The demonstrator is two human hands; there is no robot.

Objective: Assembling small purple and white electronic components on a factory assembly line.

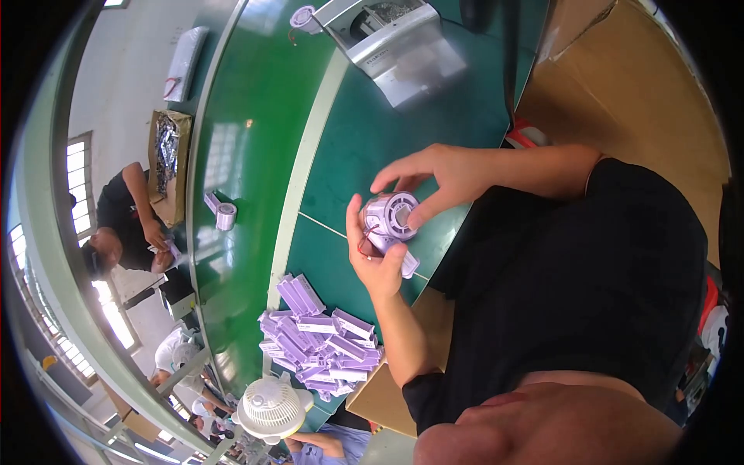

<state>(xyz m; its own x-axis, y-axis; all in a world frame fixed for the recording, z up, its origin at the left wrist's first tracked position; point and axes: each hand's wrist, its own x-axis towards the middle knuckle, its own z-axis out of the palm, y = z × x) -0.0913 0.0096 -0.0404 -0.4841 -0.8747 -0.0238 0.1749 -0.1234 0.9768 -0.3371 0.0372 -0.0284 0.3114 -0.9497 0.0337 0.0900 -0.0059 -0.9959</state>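
My left hand cups a lilac round housing with slots around its face and a short flat handle. Its thumb presses near the handle, and its fingers wrap the far side. A thin red wire hangs out by that hand. From the other side, my right hand grips the same housing, its thumb on the slotted face and its fingers curved over the top. A small greyish piece shows in the middle of the face beside the thumb; its kind cannot be made out.
A heap of lilac handle-shaped parts lies on the green table near a white fan. A metal fixture stands at the top, beside another round lilac part. Across the green belt, a co-worker handles a part. Cardboard stands at the right.
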